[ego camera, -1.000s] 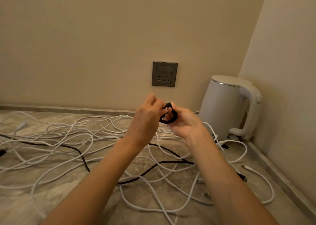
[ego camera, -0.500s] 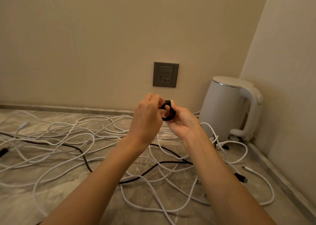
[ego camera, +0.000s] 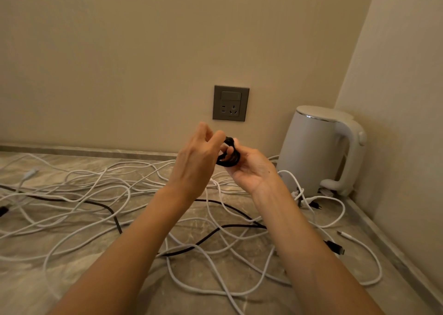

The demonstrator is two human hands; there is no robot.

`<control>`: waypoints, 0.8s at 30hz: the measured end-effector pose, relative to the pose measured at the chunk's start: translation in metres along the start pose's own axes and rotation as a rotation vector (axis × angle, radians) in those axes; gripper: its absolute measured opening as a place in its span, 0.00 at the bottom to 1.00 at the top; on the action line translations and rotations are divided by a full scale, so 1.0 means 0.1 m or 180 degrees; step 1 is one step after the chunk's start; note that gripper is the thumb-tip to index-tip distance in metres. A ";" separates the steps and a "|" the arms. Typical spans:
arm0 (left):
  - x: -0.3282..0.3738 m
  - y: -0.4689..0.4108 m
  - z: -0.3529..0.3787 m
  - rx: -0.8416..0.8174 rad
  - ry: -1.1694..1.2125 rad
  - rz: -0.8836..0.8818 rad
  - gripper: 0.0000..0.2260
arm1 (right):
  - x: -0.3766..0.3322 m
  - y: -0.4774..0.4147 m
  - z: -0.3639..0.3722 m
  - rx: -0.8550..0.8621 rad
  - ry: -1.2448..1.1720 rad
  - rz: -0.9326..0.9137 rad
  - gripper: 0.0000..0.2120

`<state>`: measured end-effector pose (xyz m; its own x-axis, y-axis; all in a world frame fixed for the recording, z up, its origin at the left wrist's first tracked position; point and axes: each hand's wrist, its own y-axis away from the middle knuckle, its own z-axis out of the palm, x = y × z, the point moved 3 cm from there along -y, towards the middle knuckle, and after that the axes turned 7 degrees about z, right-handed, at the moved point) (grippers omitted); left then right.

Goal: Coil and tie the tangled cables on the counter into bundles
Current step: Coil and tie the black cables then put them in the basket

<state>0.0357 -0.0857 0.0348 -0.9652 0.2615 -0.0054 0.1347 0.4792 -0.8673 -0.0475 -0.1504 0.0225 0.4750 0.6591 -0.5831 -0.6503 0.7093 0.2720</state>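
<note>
Both hands are raised above the counter in front of the wall. My right hand [ego camera: 249, 168] cups a small black coil of cable [ego camera: 229, 156], palm turned up, fingers curled round it. My left hand [ego camera: 196, 157] pinches the top of that same coil with thumb and fingertips; its back faces the camera and hides part of the coil. Below, several white cables [ego camera: 100, 190] lie tangled over the marble counter [ego camera: 36, 286]. A long black cable [ego camera: 115, 219] runs through them from the left to a plug [ego camera: 335, 247] at the right.
A white electric kettle [ego camera: 316, 151] stands in the right back corner, its handle close to the side wall. A grey wall socket [ego camera: 230, 103] sits on the back wall above my hands. A white connector [ego camera: 346, 235] lies near the right edge.
The hands have stayed in nearly the same place. My left fingers have shifted on the top of the black coil, which now sits slightly lower in the right palm.
</note>
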 end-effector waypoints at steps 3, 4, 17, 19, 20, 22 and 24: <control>0.00 0.01 0.03 -0.0176 0.0012 -0.0315 0.15 | 0.00 0.00 0.00 -0.0027 0.0151 -0.0016 0.07; 0.00 0.01 0.04 -0.0177 0.0019 -0.0385 0.15 | 0.00 -0.01 0.00 -0.0034 0.0198 -0.0037 0.07; 0.00 -0.03 -0.07 -0.0497 -0.0127 -0.0938 0.05 | 0.02 0.00 0.02 -0.0014 0.0520 -0.0084 0.06; 0.01 -0.03 -0.07 -0.0691 -0.0318 -0.0900 0.07 | 0.01 -0.01 0.02 0.0015 0.0555 -0.0140 0.06; 0.02 -0.03 -0.06 -0.0829 -0.0366 -0.0867 0.08 | 0.00 -0.01 0.01 0.0047 0.0573 -0.0172 0.06; 0.02 -0.04 -0.04 -0.1061 -0.0450 -0.0775 0.06 | 0.00 -0.02 -0.01 0.0105 0.0588 -0.0203 0.06; 0.03 -0.05 -0.02 -0.1220 -0.0541 -0.0674 0.03 | -0.01 -0.04 -0.03 0.0147 0.0550 -0.0231 0.07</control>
<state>0.0321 -0.0853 0.0406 -0.9991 -0.0009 0.0427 -0.0268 0.7904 -0.6120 -0.0473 -0.1541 0.0195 0.4083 0.5557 -0.7242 -0.5882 0.7668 0.2568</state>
